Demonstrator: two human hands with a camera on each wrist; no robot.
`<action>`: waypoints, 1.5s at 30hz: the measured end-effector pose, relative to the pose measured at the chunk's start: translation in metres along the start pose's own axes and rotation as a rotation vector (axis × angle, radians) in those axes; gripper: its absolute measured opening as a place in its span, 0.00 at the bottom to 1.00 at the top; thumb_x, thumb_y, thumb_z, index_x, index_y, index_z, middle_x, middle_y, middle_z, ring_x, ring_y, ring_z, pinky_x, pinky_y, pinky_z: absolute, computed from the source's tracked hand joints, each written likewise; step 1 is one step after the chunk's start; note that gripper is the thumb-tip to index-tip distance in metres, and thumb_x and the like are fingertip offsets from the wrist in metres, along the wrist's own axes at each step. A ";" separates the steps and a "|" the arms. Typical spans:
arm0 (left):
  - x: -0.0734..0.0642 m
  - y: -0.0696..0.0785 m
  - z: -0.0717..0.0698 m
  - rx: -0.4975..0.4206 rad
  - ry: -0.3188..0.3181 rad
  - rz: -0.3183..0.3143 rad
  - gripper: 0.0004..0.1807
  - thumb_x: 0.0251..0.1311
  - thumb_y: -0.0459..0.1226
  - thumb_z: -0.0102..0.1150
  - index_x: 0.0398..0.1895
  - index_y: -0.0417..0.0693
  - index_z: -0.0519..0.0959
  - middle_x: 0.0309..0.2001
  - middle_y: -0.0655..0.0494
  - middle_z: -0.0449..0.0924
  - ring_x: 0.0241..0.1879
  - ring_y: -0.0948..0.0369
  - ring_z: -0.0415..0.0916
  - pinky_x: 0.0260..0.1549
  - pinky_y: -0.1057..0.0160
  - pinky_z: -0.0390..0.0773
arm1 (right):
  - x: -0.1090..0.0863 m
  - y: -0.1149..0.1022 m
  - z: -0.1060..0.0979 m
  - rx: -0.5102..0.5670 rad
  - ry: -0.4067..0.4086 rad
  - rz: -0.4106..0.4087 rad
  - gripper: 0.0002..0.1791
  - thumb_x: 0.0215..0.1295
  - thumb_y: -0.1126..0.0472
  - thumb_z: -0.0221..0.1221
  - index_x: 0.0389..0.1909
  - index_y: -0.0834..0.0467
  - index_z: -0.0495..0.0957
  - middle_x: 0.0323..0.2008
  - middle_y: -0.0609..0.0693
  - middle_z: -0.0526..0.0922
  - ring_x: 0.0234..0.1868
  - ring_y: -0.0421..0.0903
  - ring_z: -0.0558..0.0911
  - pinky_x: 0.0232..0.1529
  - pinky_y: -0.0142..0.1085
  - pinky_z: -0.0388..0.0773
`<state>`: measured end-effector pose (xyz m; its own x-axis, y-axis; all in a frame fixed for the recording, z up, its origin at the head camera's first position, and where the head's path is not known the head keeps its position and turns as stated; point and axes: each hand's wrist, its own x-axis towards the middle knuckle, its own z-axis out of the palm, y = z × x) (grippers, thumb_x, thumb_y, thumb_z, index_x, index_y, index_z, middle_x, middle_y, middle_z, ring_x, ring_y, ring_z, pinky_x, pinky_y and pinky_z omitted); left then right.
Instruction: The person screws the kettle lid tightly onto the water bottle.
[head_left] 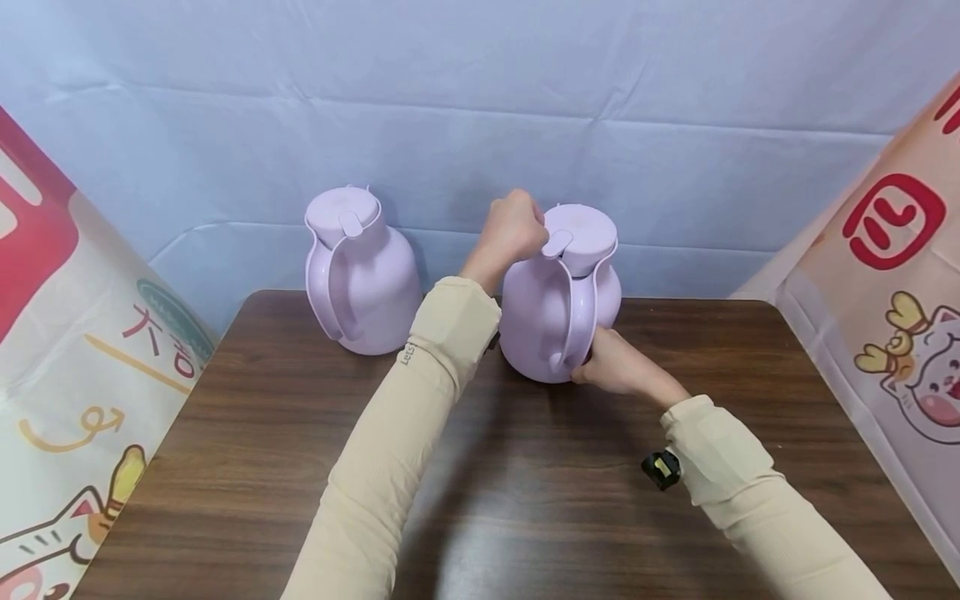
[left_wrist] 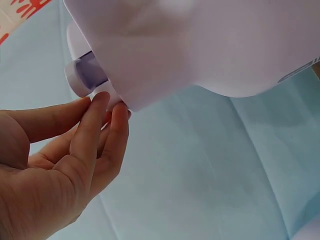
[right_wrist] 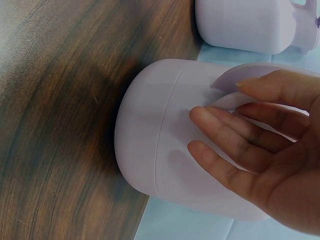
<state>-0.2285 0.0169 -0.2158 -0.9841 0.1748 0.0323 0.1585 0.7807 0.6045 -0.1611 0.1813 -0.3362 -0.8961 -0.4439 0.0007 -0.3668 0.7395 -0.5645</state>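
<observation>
Two lilac thermos jugs stand upright on a brown wooden table. Both hands are at the right-hand jug [head_left: 528, 312], whose round lid [head_left: 588, 227] and handle [head_left: 581, 321] face the person. At its top, my left hand [head_left: 513, 225] is beside the lid; in the left wrist view its thumb and fingertips pinch a small part at the lid's edge. Low down, my right hand [head_left: 617, 360] lies by the handle's lower end. The right wrist view shows its thumb at the handle [right_wrist: 232, 101] and its nearly straight fingers [right_wrist: 220, 130] against the jug's body.
The other thermos jug [head_left: 378, 283] stands to the left near the table's back edge. A pale blue cloth [head_left: 450, 108] hangs behind the table [head_left: 540, 492]. Printed cartoon cloths [head_left: 900, 333] flank both sides.
</observation>
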 end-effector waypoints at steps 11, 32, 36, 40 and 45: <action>0.007 -0.003 -0.004 0.002 -0.065 0.001 0.10 0.50 0.26 0.47 0.28 0.44 0.78 0.32 0.56 0.73 0.35 0.60 0.66 0.30 0.69 0.66 | 0.001 0.001 0.000 0.016 -0.001 -0.006 0.18 0.37 0.73 0.59 0.34 0.66 0.70 0.30 0.55 0.75 0.31 0.51 0.70 0.34 0.41 0.67; -0.007 -0.004 -0.007 -0.011 -0.086 -0.009 0.06 0.47 0.29 0.61 0.30 0.44 0.81 0.34 0.56 0.77 0.40 0.58 0.68 0.36 0.68 0.68 | 0.000 0.001 0.000 0.025 -0.001 -0.008 0.19 0.37 0.73 0.58 0.36 0.67 0.69 0.30 0.55 0.75 0.32 0.51 0.70 0.34 0.42 0.67; -0.005 -0.010 -0.006 -0.033 -0.054 -0.039 0.12 0.50 0.30 0.59 0.40 0.44 0.82 0.42 0.55 0.80 0.46 0.57 0.70 0.40 0.67 0.70 | 0.000 0.001 0.000 0.023 -0.005 -0.008 0.18 0.37 0.73 0.58 0.35 0.66 0.69 0.30 0.55 0.75 0.31 0.51 0.70 0.33 0.41 0.67; -0.004 -0.015 -0.005 -0.065 -0.020 -0.053 0.08 0.52 0.32 0.59 0.36 0.43 0.83 0.32 0.51 0.82 0.38 0.57 0.75 0.32 0.69 0.70 | 0.000 0.000 0.000 0.021 -0.010 -0.001 0.18 0.37 0.73 0.59 0.35 0.66 0.70 0.30 0.55 0.75 0.31 0.51 0.70 0.34 0.41 0.67; -0.005 -0.019 -0.004 -0.107 0.015 -0.119 0.08 0.52 0.37 0.61 0.33 0.43 0.82 0.28 0.51 0.81 0.26 0.61 0.79 0.28 0.70 0.71 | 0.000 0.000 -0.001 0.019 -0.009 0.004 0.18 0.37 0.73 0.59 0.35 0.66 0.70 0.30 0.55 0.75 0.31 0.51 0.70 0.34 0.41 0.67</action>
<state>-0.2273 -0.0015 -0.2246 -0.9966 0.0751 -0.0337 0.0316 0.7271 0.6858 -0.1610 0.1819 -0.3356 -0.8952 -0.4455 -0.0086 -0.3584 0.7315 -0.5800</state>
